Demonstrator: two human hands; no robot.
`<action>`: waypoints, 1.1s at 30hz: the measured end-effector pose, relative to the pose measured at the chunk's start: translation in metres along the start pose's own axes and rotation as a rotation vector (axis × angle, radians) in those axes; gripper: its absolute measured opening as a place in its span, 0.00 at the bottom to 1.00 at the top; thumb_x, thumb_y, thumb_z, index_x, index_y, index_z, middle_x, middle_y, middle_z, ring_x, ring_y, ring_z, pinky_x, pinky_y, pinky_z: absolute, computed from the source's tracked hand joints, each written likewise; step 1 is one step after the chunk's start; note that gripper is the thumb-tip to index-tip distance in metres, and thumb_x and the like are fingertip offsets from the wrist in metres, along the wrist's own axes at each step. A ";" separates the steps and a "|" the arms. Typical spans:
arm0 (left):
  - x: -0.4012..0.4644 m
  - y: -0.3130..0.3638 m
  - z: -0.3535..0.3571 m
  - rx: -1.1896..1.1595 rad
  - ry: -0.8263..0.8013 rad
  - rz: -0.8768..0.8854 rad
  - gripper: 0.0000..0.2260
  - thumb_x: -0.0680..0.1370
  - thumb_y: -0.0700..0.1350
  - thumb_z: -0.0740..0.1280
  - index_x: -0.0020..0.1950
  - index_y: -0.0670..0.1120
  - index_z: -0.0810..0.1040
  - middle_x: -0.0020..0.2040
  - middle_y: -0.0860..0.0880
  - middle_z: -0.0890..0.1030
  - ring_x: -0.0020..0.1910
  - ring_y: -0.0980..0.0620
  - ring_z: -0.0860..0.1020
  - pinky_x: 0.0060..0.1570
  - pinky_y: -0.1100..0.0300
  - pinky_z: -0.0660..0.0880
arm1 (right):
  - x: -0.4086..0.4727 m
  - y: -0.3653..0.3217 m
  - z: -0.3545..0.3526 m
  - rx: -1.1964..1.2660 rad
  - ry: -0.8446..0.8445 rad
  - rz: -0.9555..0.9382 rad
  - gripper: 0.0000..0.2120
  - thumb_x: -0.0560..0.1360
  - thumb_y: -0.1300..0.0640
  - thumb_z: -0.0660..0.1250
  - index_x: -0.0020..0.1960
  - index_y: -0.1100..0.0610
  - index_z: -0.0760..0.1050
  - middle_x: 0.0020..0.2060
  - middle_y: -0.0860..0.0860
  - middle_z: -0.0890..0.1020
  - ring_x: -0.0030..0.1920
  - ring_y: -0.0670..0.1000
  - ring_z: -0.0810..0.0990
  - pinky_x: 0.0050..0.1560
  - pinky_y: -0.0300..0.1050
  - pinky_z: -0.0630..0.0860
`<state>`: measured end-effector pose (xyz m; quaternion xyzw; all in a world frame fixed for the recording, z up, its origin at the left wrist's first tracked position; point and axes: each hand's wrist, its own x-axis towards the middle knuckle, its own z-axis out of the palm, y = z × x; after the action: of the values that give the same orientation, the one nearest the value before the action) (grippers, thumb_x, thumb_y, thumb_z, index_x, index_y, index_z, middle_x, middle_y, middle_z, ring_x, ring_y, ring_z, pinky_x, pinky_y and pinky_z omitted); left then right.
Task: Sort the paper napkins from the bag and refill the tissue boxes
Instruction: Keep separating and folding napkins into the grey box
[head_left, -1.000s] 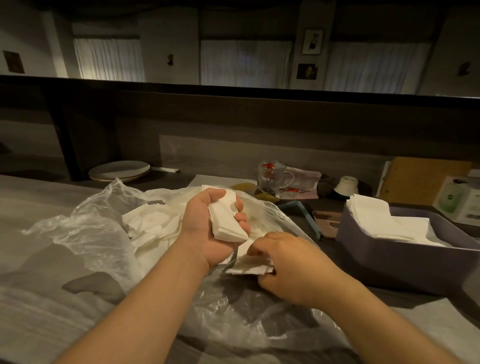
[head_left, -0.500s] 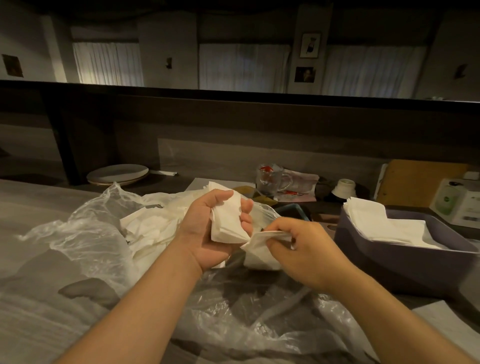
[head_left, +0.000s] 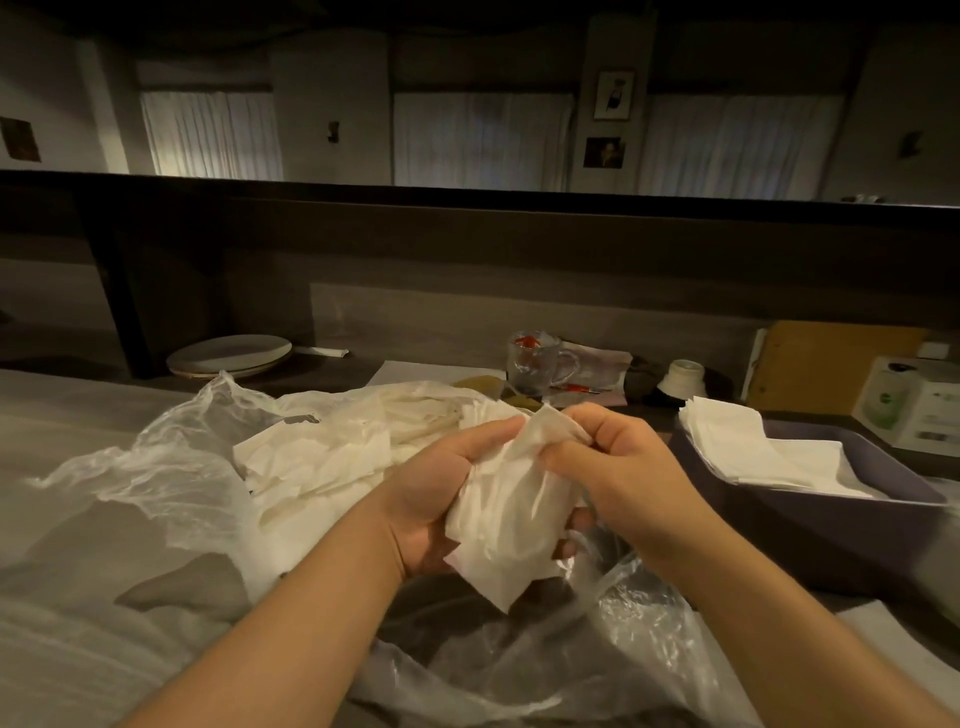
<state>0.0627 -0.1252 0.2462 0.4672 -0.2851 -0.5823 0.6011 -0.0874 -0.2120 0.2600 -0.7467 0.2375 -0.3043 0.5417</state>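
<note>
A clear plastic bag (head_left: 156, 483) lies open across the counter with several loose white napkins (head_left: 322, 457) inside it. My left hand (head_left: 441, 493) cradles a small stack of white napkins (head_left: 514, 514) over the bag. My right hand (head_left: 618, 467) pinches the top edge of that same stack, thumb and fingers curled on the paper. To the right stands a dark purple tissue box (head_left: 831, 525), open on top, with a pile of flat napkins (head_left: 748, 447) inside.
Stacked plates (head_left: 228, 356) sit at the back left. A glass mug (head_left: 537, 361), a small white cup (head_left: 685, 376), a brown board (head_left: 831, 364) and a white carton (head_left: 919, 410) line the back. A raised dark ledge runs behind the counter.
My right hand lifted a napkin out of the bag and brought it onto the stack in my left hand. Both hands now hold the stack together.
</note>
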 end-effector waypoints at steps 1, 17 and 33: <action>0.001 -0.001 0.002 -0.004 -0.016 -0.007 0.19 0.78 0.58 0.67 0.55 0.46 0.88 0.53 0.41 0.86 0.49 0.43 0.85 0.53 0.48 0.81 | 0.000 0.000 0.001 -0.062 0.022 0.005 0.05 0.80 0.59 0.68 0.51 0.51 0.81 0.48 0.54 0.83 0.42 0.52 0.84 0.37 0.44 0.84; -0.009 0.005 0.016 -0.302 0.222 0.119 0.16 0.79 0.56 0.67 0.58 0.45 0.79 0.44 0.38 0.87 0.38 0.40 0.86 0.49 0.44 0.79 | 0.000 0.026 0.008 -0.891 -0.027 -0.687 0.17 0.72 0.35 0.70 0.57 0.40 0.74 0.55 0.35 0.68 0.59 0.43 0.64 0.61 0.40 0.63; 0.000 -0.002 0.007 -0.281 0.067 0.018 0.17 0.77 0.52 0.68 0.48 0.39 0.88 0.47 0.39 0.85 0.47 0.42 0.83 0.61 0.45 0.77 | -0.006 0.002 -0.004 0.013 -0.095 -0.299 0.07 0.69 0.60 0.63 0.35 0.53 0.78 0.35 0.50 0.80 0.38 0.47 0.79 0.40 0.40 0.79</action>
<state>0.0559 -0.1264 0.2474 0.3949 -0.1847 -0.5951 0.6752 -0.0948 -0.2113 0.2577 -0.7838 0.0957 -0.3474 0.5059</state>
